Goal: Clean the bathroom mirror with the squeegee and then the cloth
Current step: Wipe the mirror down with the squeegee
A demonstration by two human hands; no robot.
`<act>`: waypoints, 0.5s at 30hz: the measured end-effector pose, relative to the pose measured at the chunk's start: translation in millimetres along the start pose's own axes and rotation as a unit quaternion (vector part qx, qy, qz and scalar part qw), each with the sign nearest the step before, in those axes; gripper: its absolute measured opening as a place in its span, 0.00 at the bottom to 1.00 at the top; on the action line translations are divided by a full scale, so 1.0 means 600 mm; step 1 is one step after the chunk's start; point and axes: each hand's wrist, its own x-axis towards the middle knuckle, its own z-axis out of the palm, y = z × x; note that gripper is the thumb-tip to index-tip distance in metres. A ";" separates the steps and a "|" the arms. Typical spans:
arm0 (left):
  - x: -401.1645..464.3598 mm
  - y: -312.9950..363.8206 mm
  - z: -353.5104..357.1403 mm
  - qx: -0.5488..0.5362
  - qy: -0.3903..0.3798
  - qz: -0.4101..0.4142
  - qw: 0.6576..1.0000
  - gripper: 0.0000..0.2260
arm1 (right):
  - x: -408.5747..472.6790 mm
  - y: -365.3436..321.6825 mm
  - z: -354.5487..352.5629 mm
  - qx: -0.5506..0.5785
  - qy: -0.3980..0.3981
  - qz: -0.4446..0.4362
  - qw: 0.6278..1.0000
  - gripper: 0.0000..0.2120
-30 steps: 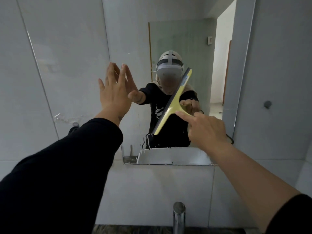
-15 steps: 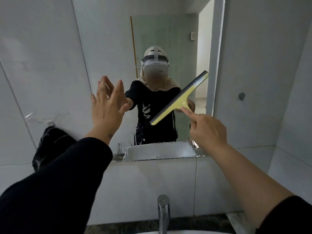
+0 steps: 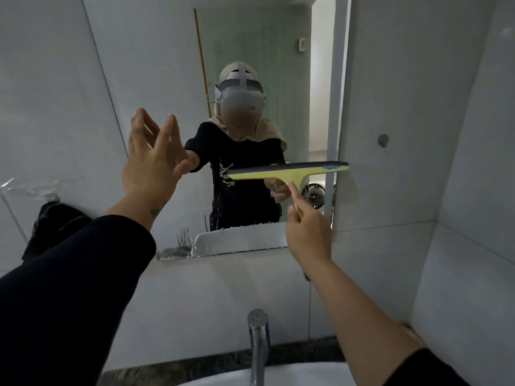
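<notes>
The wall mirror (image 3: pixel 172 79) fills the upper middle of the head view and reflects a person in a headset. My right hand (image 3: pixel 308 231) grips the handle of a yellow squeegee (image 3: pixel 287 171), whose dark blade lies level across the mirror's lower right, reaching the right edge. My left hand (image 3: pixel 152 162) is flat against the mirror's left part, fingers spread, holding nothing. White foam (image 3: pixel 239 239) and drips sit along the mirror's bottom edge. No cloth that I can identify for certain is in view.
A chrome tap (image 3: pixel 259 344) rises from the white basin (image 3: pixel 278 376) directly below. A dark bundle (image 3: pixel 53 227) hangs on the tiled wall at the left. A tiled side wall closes in on the right, with a small round fitting (image 3: pixel 383 140).
The squeegee has swung from a steep diagonal to level and dropped lower on the mirror. The view has tilted down, bringing the tap and basin in. My left hand stayed pressed on the glass.
</notes>
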 end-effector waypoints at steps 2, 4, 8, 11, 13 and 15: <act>0.000 0.000 0.001 0.000 0.000 0.000 1.000 0.38 | -0.008 -0.005 0.016 0.039 0.009 0.022 0.999 0.22; -0.001 -0.001 0.002 0.003 0.002 0.001 1.000 0.38 | -0.020 -0.012 0.033 0.075 0.014 0.038 0.996 0.22; -0.001 -0.004 0.004 0.001 0.004 0.005 1.000 0.37 | -0.055 -0.030 0.080 0.095 -0.005 0.037 0.995 0.22; -0.001 -0.002 0.003 0.005 -0.005 0.004 1.000 0.37 | -0.082 -0.046 0.117 0.085 -0.024 0.025 0.996 0.22; -0.002 0.002 -0.001 0.002 -0.013 0.001 1.000 0.37 | -0.094 -0.058 0.140 0.091 -0.025 0.023 0.995 0.22; -0.003 0.006 -0.005 0.003 -0.018 -0.004 1.000 0.37 | -0.102 -0.070 0.157 0.093 -0.019 0.014 0.995 0.23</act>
